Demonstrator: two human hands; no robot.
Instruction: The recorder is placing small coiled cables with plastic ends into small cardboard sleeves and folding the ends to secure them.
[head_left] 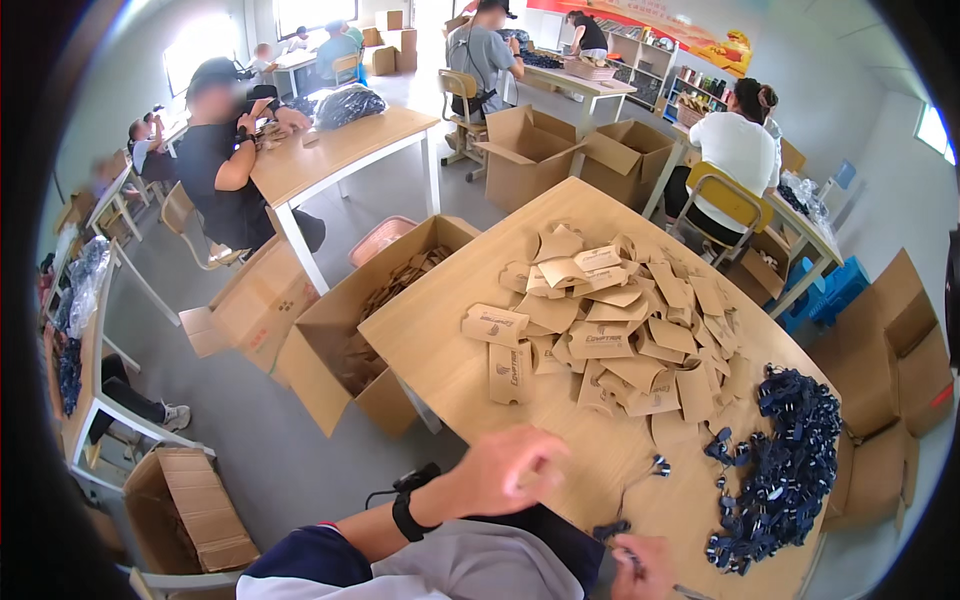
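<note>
My left hand is raised over the near edge of the wooden table, its fingers curled in and slightly blurred. What they hold, if anything, does not show. Lower and to the right, my right hand has its fingers closed by a small dark-blue corded piece. From it a thin cord runs up the tabletop to a dark-and-white end. At the right of the table lies a heap of similar dark-blue corded pieces. Beyond my hands spreads a pile of flat brown cardboard pillow boxes with dark print.
Against the table's left side stands an open carton with brown boxes inside. Another opened carton is at the right. More cartons stand beyond the far corner. Several people sit at other tables, one at a table to the left.
</note>
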